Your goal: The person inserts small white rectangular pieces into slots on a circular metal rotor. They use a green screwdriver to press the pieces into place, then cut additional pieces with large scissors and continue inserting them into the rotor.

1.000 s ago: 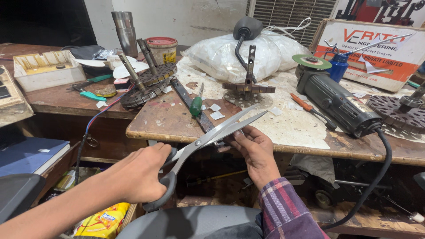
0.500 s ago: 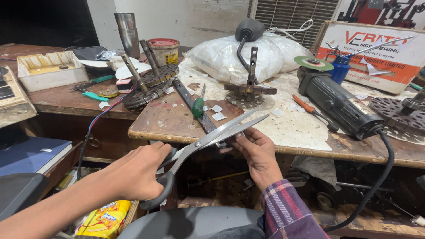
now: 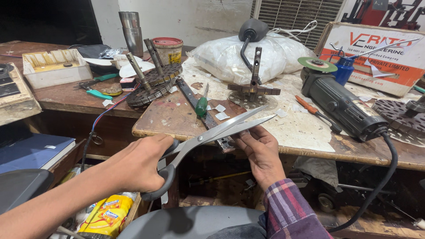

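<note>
Large steel scissors with dark loop handles (image 3: 208,137), blades slightly parted, angled upward to the right before the workbench edge.

A worn wooden bench (image 3: 177,121) carries the clutter, with a second wooden table (image 3: 66,99) butting it on the left. On the bench lie a green-handled screwdriver (image 3: 202,105), a dark metal bar (image 3: 195,99), small white scraps (image 3: 221,116), an orange-handled screwdriver (image 3: 310,107) and a black angle grinder (image 3: 341,104) with a green disc. A white sack (image 3: 234,55) sits toward the back, a red-lidded tin (image 3: 168,48) beside it, and a cardboard box (image 3: 380,55) at the right. A perforated metal disc (image 3: 152,86) with rods straddles the two tops. The left table holds a cream tray (image 3: 53,66) and teal-handled pliers (image 3: 98,94).
</note>
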